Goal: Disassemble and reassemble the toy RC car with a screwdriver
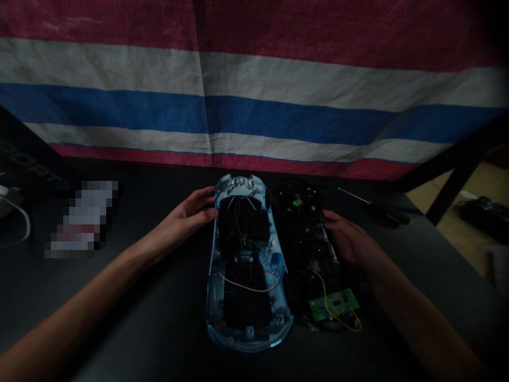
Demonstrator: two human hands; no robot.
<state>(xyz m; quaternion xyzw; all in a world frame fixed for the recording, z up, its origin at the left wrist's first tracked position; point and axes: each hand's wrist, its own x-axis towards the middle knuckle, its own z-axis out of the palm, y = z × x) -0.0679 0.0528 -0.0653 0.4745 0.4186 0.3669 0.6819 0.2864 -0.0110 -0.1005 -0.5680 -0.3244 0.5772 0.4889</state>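
In the middle of the dark table lies a blue toy car body shell, its hollow inside facing up with loose red and white wires. My left hand holds its left edge near the far end, thumb and fingers against the side. Close along its right side sits the black toy car chassis, with wheels and exposed parts. My right hand grips the chassis by its right side; some fingertips are hidden behind it. A green circuit board with a yellow wire lies at the chassis's near end.
To the right lies a screwdriver with a thin metal shaft. A blurred-out flat object rests on the left, with a white cable beyond it. A striped woven sheet hangs behind the table.
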